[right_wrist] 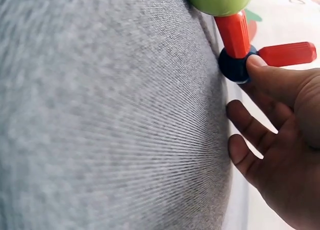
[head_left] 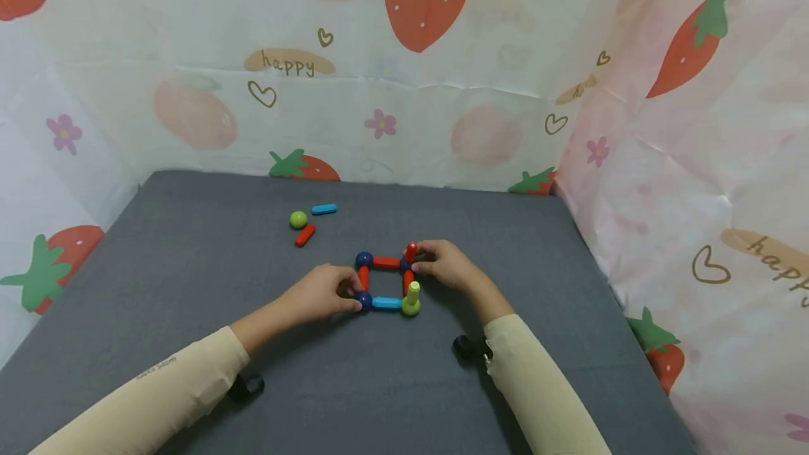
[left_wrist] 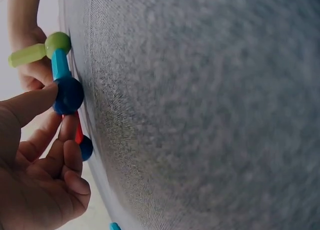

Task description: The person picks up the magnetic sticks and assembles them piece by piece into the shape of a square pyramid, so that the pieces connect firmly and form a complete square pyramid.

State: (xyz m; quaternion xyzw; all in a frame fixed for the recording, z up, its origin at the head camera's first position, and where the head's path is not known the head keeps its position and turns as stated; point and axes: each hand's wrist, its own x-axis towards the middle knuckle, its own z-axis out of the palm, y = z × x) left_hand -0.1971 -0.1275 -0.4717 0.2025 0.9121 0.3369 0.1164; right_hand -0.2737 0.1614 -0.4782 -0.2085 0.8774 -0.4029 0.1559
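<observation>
A square of balls joined by rods lies on the grey table. My left hand [head_left: 321, 291] pinches its near left dark blue ball [left_wrist: 70, 95] between thumb and fingers. At the far right corner, my right hand [head_left: 450, 265] grips another dark blue ball [right_wrist: 234, 65], from which a red rod [right_wrist: 287, 53] stands upright. A light blue rod [head_left: 387, 303] forms the near side and runs to a green ball [head_left: 411, 307] bearing an upright green rod [head_left: 413, 291]. Red rods [head_left: 386, 262] make the other sides. The far left corner is a third dark blue ball [head_left: 364, 260].
Beyond the square, to the left, lie a loose green ball [head_left: 298, 220], a red rod [head_left: 305, 236] and a blue rod [head_left: 324, 209]. A strawberry-print cloth [head_left: 404, 111] hangs behind the grey table [head_left: 354, 399] and along its sides.
</observation>
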